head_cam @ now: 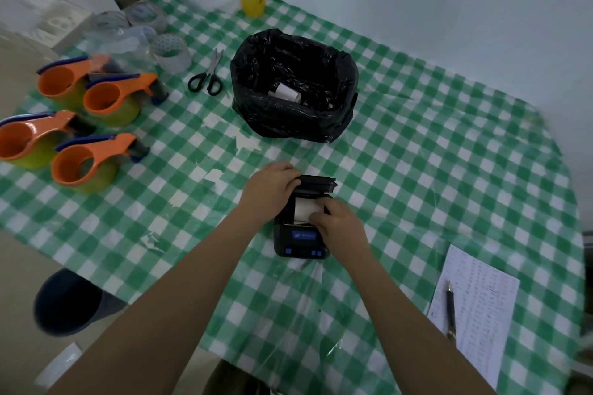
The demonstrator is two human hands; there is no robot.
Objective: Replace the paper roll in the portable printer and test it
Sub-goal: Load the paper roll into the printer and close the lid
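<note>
Printer on bench, lid open at far end under my left hand. My right hand fingers pinch the paper roll in its bay, axis crosswise; lid closes toward me.

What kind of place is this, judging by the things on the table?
Probably a small packing or shipping workstation, not a kitchen. Four orange tape dispensers and clear tape rolls sit on the checked tablecloth, near a portable printer and a printed list.
</note>
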